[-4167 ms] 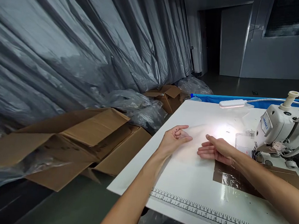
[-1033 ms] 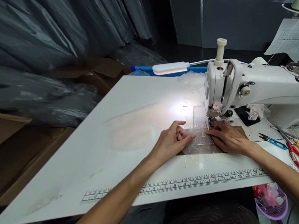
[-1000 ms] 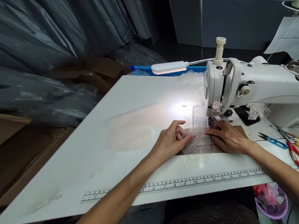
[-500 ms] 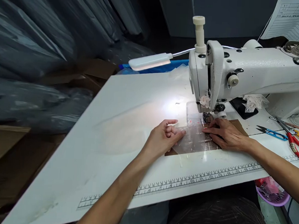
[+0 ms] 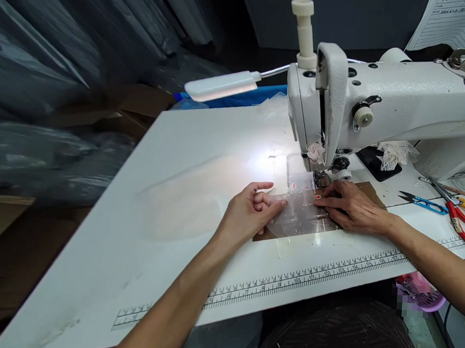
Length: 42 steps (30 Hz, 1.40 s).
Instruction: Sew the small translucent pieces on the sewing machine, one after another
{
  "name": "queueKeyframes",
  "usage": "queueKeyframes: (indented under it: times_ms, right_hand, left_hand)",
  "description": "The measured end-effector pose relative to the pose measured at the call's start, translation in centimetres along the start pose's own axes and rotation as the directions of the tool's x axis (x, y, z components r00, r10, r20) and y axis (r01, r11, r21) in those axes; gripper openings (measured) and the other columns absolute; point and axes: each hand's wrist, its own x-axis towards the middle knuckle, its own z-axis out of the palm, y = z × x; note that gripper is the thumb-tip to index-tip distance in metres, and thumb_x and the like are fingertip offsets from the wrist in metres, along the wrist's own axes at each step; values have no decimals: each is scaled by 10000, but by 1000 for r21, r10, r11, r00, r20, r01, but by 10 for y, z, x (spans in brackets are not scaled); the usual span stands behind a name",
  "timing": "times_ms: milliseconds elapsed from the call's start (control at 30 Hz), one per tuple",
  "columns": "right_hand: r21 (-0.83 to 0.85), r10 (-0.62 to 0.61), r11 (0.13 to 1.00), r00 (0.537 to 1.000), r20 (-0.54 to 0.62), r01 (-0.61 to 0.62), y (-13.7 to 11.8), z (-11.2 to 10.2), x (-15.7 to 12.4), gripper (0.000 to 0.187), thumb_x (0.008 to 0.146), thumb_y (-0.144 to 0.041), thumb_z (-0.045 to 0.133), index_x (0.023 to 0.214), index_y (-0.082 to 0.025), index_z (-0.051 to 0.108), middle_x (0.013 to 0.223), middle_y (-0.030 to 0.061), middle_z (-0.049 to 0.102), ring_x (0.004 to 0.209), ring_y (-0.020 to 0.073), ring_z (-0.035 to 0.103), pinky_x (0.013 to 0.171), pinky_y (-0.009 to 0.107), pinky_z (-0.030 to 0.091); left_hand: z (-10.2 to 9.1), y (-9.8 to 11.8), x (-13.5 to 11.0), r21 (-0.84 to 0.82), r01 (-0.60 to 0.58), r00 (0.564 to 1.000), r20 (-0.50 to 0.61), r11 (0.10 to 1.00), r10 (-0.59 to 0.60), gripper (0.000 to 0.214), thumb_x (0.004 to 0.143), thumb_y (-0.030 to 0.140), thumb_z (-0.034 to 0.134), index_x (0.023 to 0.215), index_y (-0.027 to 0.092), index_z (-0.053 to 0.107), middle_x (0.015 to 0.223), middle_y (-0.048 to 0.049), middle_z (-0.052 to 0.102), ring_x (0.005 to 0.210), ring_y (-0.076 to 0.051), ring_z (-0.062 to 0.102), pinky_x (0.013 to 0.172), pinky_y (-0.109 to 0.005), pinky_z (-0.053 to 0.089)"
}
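A clear plastic sheet (image 5: 298, 216) lies flat on the white sewing table (image 5: 201, 161), over a brown taped patch, just in front of the white sewing machine (image 5: 378, 107). My left hand (image 5: 249, 212) rests on the sheet's left edge with its fingers curled and the thumb pressing the plastic. My right hand (image 5: 352, 205) lies flat on the sheet's right part, fingers stretched toward the presser foot (image 5: 319, 180). A small red mark shows on the plastic near those fingertips.
A lit lamp on a flexible neck (image 5: 220, 85) shines on the table. Blue snips (image 5: 423, 202) and red and yellow scissors (image 5: 463, 225) lie at the right. A printed ruler (image 5: 313, 276) runs along the front edge. Cardboard boxes (image 5: 134, 107) and grey plastic sheeting (image 5: 46, 52) stand to the left.
Earlier my hands lay on the bare table left of the machine. Since then they have brought the plastic sheet up to the presser foot; the view has shifted right and closer.
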Motion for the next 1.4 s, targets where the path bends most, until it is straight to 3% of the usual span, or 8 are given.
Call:
queueKeyframes:
  times_ms: [600,700,767,833,933,1033,1200,1400]
  right_hand:
    - [-64,37,998,987,157,-27,-16,-10,-2,348,930,-202,516,1214,-290,696,1159,98,576,1080,257,496,955,500,445]
    - [-62,45,997,987,156,-36,-16,-10,-2,352,926,-198,515,1211,-297,697,1167,94,577,1084,257,499,957,501,449]
    - [-44,47,998,988,150,-41,-16,-10,-2,350,922,-192,521,1206,-291,700,1171,93,577,1095,258,499,965,497,450]
    - [-20,46,999,988,148,-44,-17,-11,-2,351,914,-184,530,1203,-282,704,1173,95,575,1110,259,494,975,494,449]
    - [2,55,998,989,140,-56,-18,-12,-2,361,908,-172,532,1204,-291,702,1152,97,571,1111,255,490,970,489,453]
    - [-2,74,997,989,128,-74,-19,-11,-3,365,906,-167,531,1198,-304,701,1135,91,570,1101,250,494,971,486,455]
    - [-8,70,998,992,103,-69,-18,-8,-5,362,898,-164,536,1194,-293,699,1179,96,558,1124,261,490,997,513,448]
    - [3,80,997,996,45,-80,-18,-5,-6,336,902,-165,530,1177,-259,700,1183,107,541,1160,252,491,1000,471,485]
  left_hand:
    - [-2,-3,1,13,8,999,31,1000,-8,716,603,524,785,1162,143,550,675,29,598,491,-121,519,347,-207,390]
    - [-4,-5,0,93,-135,989,-49,986,140,537,703,533,715,1075,156,623,689,16,589,517,-112,508,418,-224,416]
    - [-4,-5,0,241,-325,923,-130,915,362,364,793,492,646,965,173,675,738,-3,597,540,-100,496,483,-235,432]
    - [-3,-3,3,424,-502,811,-73,754,581,281,851,443,596,895,187,702,819,-33,630,575,-109,511,507,-245,427]
    - [1,2,13,518,-735,627,272,437,730,258,906,380,530,887,199,714,937,-79,687,724,-174,601,598,-300,480]
    - [7,5,29,458,-857,477,536,234,697,284,955,324,446,943,197,700,1034,-98,708,898,-219,643,776,-390,516]
    - [14,4,42,475,-870,445,641,132,626,333,975,366,423,1078,164,667,1209,-137,669,972,-252,641,836,-420,495]
    - [19,9,36,584,-810,516,663,55,542,363,975,357,412,1117,146,672,1315,-151,618,1001,-280,599,835,-421,452]
